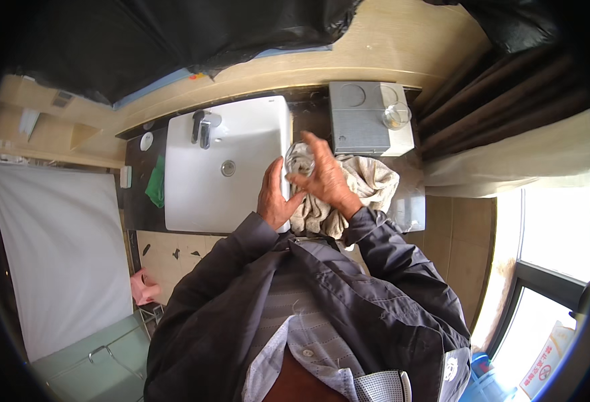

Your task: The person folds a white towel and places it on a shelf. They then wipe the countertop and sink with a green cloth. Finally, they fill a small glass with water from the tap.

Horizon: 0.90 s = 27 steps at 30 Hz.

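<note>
A clear drinking glass is above the right rim of the white washbasin, beside a crumpled beige towel. My right hand reaches around the glass, thumb on the near side and fingers on the far side. The fingertips are slightly blurred. Close to the left of the glass, my left hand is cupped over the basin rim, thumb apart from the fingers. Nothing shows inside my left hand, and whether its fingertips touch the glass is unclear.
A grey and white box with round recesses stands behind the towel, bearing a second glass. The faucet rises at the basin's back left. Left of the basin lie green plastic and a round white object on the dark countertop.
</note>
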{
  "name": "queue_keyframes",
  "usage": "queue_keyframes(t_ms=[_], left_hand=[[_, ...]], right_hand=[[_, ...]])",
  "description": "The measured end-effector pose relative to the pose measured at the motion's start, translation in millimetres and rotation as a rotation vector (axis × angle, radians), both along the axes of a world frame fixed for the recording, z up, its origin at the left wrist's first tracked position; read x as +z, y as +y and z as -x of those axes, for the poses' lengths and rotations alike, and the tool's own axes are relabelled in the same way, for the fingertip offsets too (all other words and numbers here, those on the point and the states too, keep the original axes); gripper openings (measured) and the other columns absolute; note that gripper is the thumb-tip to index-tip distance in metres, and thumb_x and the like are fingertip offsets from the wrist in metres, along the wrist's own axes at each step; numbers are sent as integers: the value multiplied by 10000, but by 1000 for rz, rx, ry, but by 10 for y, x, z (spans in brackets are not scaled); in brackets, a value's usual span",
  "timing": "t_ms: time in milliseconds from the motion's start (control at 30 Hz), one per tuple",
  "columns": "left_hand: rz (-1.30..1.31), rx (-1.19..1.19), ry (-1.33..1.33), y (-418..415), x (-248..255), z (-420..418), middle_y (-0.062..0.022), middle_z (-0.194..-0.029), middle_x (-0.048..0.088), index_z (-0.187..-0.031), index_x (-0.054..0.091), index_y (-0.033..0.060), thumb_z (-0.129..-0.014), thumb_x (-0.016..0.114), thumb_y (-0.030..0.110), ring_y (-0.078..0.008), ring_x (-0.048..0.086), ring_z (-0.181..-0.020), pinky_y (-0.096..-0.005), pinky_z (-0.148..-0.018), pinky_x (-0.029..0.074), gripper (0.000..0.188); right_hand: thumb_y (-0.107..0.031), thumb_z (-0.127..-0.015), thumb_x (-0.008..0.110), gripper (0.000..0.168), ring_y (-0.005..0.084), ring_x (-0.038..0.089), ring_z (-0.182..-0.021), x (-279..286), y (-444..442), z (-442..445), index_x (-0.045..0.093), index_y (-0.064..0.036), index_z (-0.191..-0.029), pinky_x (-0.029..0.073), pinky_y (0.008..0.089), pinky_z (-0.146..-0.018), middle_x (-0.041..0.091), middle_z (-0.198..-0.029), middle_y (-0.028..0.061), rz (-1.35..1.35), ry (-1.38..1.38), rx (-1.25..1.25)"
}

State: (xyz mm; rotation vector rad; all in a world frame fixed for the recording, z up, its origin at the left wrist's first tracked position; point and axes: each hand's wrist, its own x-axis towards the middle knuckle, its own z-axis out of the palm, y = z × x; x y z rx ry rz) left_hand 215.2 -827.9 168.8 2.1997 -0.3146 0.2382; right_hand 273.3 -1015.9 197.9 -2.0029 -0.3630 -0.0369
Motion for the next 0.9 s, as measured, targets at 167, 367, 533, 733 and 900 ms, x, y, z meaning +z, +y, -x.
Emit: queue_keyframes(t_ms=[167, 367, 533, 733, 900], left_hand=[[18, 105, 38, 378, -144, 85, -301, -1505, 530, -1623, 303, -5, -777, 921, 125, -454, 567, -1378, -500, -1132, 499, 1056], [122, 189, 142, 1200, -426, 314, -280, -1462, 581, -1624, 295, 6, -758, 927, 120, -436, 615, -1334, -486, -1090, 537, 1078], [107, 201, 173, 1921, -650, 209, -260, -1433, 605, -1556, 388, 5, -756, 919, 149, -449, 613, -1313, -499, -1081, 536, 972], [15, 197, 159, 2650, -946, -39, -257, -1408, 604, -1509, 436, 0, -745, 905, 135, -466, 581, -1309, -518, -1102, 506, 907], [74, 93, 172, 2930, -1135, -203, -268, -1422, 591, -1496, 435, -8, -772, 891, 126, -465, 580, -1316, -514, -1124, 491, 866]], right_hand=[[-251, -793, 879, 994, 485, 550, -1369, -16, 605, 282, 369, -121, -1637, 522, 520, -1094, 517, -1488, 273, -10, 182, 134], [-222, -837, 850, 983, 462, 502, -1449, -97, 1384, 270, 329, -85, -1660, 496, 500, -1151, 465, -1579, 242, 70, 275, 356], [-243, -824, 836, 986, 441, 510, -1442, -538, 2151, 197, 321, -52, -1642, 473, 483, -1169, 451, -1600, 245, 85, 330, 300], [-208, -793, 857, 1004, 419, 541, -1433, -949, 2916, 5, 328, -52, -1631, 544, 496, -1113, 492, -1578, 241, 175, 339, 220], [-258, -781, 862, 1000, 444, 556, -1401, -1119, 3185, 27, 347, -14, -1603, 489, 482, -1146, 524, -1529, 271, 212, 316, 95]])
